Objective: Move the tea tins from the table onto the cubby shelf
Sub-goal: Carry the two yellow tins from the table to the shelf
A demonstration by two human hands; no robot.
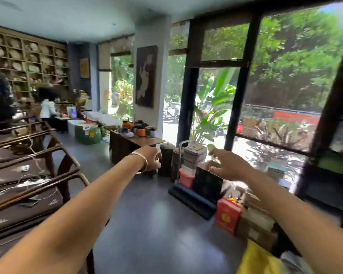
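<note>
Several tea tins (141,131), orange and dark, stand in a cluster on a low wooden table (147,141) by the window, farther off than both hands. My left hand (151,158), with a metal bangle on the wrist, reaches toward that table. Its fingers are curled and its back faces me, so the palm is hidden. My right hand (227,165) is stretched forward with fingers spread and nothing in it, above a stack of boxes. A dark cubby shelf (334,155) rises at the right edge, blurred.
Dark wooden chairs (34,165) line the left side. Stacked boxes (193,157), a red box (227,215) and a dark canister (166,159) sit on the floor along the window. Two people stand far left by a wall shelf (28,56). Grey floor (147,224) lies ahead.
</note>
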